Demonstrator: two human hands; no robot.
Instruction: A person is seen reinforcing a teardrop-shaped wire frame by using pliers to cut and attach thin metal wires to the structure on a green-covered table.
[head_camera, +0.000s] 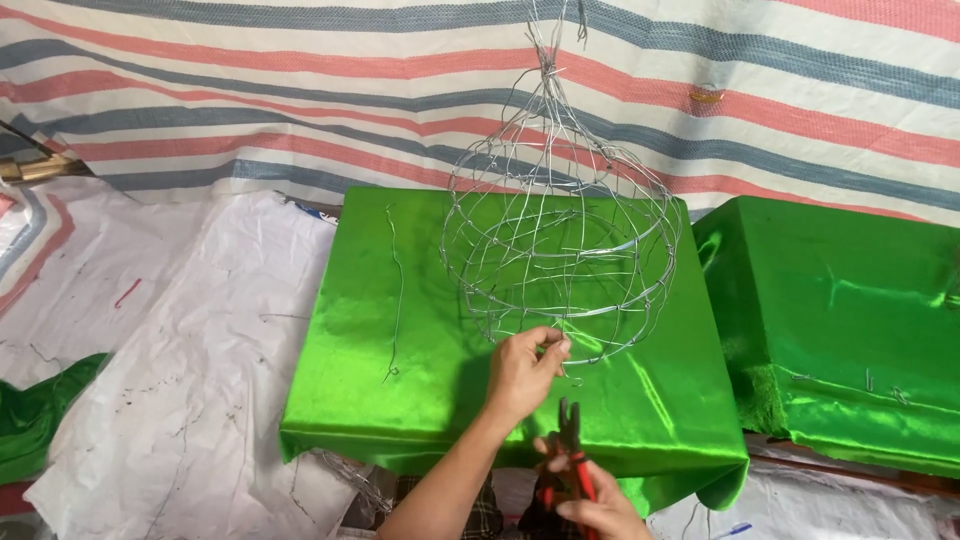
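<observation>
The right hand (598, 508) is gripping red-handled steel pliers (570, 450) just below the left hand (520, 372), whose fingers are pinching the hanging round silver wire-mesh frame (560, 250) (loose ends could be pricking skin or slipping free).

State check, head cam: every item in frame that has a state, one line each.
wire frame: hanging, rounded cage, bare of covering
left hand: pinching the frame's bottom wire
right hand: gripping the pliers
pliers: red handles, tips up, jaws near closed, apart from the frame
loose wire: lying on the cloth, unattached
green cloth: draped over a box, smooth
second green cloth: draped over another box
</observation>
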